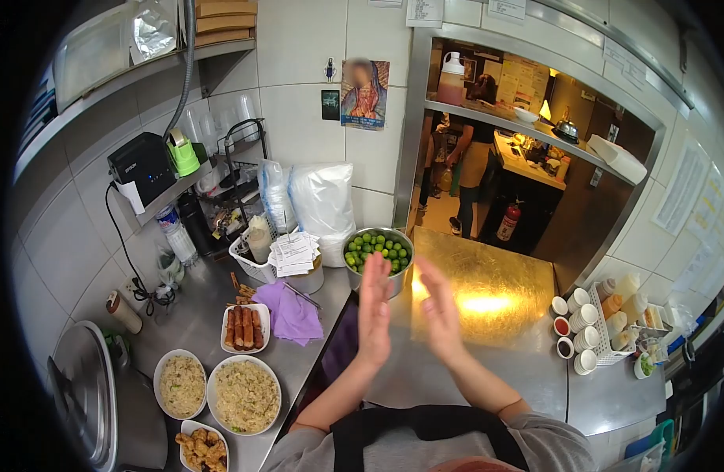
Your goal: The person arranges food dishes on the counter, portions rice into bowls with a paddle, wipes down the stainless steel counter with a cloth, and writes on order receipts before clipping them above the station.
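My left hand is raised over the counter with its fingers stretched out, holding nothing. Facing it, palm towards palm and a gap between them, is my right hand, also flat and a little blurred. Just beyond the fingertips stands a metal pot full of small green citrus fruits; the left fingers overlap it in view, and I cannot tell whether they touch it. A gold-coloured shiny board lies on the counter beyond my right hand.
Left on the steel counter are two bowls of fried rice, a dish of fried rolls, a dish of fried pieces and a purple cloth. Sauce cups and a bottle basket stand right. People stand beyond the pass-through.
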`<state>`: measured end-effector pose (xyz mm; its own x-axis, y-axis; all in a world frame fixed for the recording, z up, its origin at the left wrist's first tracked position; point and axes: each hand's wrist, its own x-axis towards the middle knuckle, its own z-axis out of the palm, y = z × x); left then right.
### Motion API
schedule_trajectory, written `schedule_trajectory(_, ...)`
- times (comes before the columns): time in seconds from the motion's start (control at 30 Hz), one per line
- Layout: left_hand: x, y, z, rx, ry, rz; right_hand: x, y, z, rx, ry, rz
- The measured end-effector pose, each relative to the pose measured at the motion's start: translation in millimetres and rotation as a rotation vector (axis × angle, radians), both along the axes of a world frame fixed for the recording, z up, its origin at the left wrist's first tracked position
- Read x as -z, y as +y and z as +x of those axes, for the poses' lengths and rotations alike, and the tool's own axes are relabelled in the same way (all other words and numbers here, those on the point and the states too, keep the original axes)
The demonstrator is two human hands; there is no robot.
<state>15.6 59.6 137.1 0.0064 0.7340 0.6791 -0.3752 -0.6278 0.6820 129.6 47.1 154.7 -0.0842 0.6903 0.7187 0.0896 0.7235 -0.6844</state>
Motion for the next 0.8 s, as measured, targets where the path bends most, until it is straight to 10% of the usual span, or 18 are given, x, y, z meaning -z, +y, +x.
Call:
schedule_trajectory(0.27, 65.9, 0.2, -54.8, 0.122, -0.196, -0.530, 81.7, 12.0, -55.1, -0.186, -0.527, 0.160)
schedule_trajectory(0.4, 43.3, -32.8, -96.1, -0.100, 0.006, -0.526, 148.4, 57.4, -59.1, 0.133, -0.691, 0.062)
schedule_trajectory(0.53, 78.7, -25.8, -81.1, -0.735, 0.345, 0.182, 136.8, 50.8, -81.7, -0.545, 0.218, -1.302)
schedule_trajectory(0.57, 107.3, -6.3, -77.9, -0.829, 0.821, 0.433, 122.6, 40.7, -88.5, -0.814, 0.444, -1.508)
schedule_trajectory(0.73, 147.8, 16.2, -66.1, -0.585, 0.417, -0.374, 19.1, 26.4, -65.4, -0.739, 0.563, -0.683)
schedule_trajectory(0.8, 131.5, 12.8, -49.1, 0.019, -0.361, -0.793, 40.2, 21.0, -70.4, -0.281, -0.045, -0.105)
